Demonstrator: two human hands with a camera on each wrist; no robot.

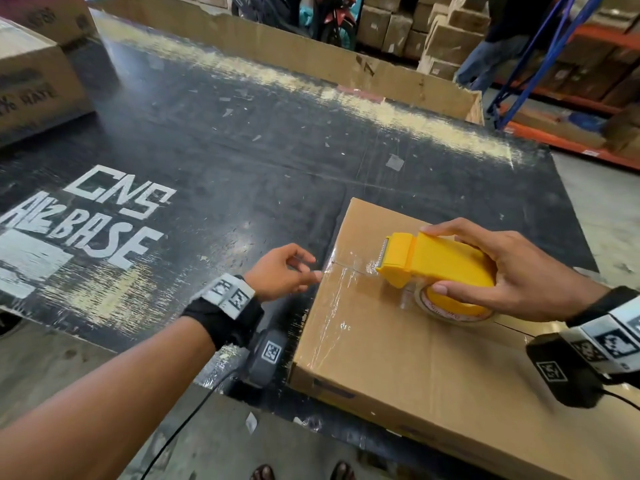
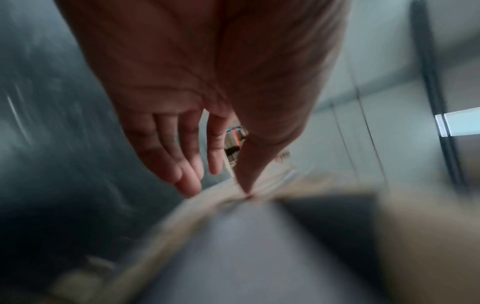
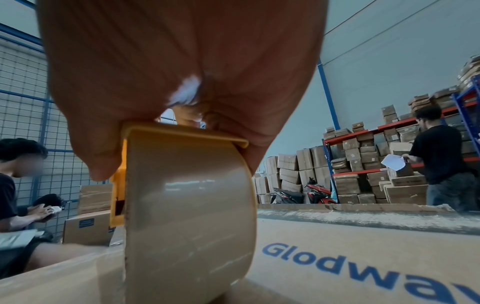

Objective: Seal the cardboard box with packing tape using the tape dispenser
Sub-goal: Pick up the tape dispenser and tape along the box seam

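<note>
A brown cardboard box [image 1: 398, 358] lies flaps closed at the near right of the black table. My right hand [image 1: 512, 271] grips the yellow tape dispenser [image 1: 440, 261], which rests on the box top with its toothed blade towards the box's left edge. Clear tape [image 1: 346, 275] runs from the blade along the seam and over that edge. My left hand [image 1: 280, 271] is at the edge, fingers relaxed, a fingertip touching the tape. The blurred left wrist view shows the left hand [image 2: 197, 144] with its thumb on the box edge [image 2: 166, 224]. The right wrist view shows the tape roll [image 3: 189, 216] on the printed box top [image 3: 363, 246].
The black table [image 1: 207, 150] bears white lettering and scraps of tape. Another carton [image 1: 31, 91] stands at its far left and a cardboard wall [image 1: 311, 53] lines the far edge. Racks of boxes [image 1: 571, 64] stand behind, with a person [image 3: 441, 156] there and another seated [image 3: 15, 174].
</note>
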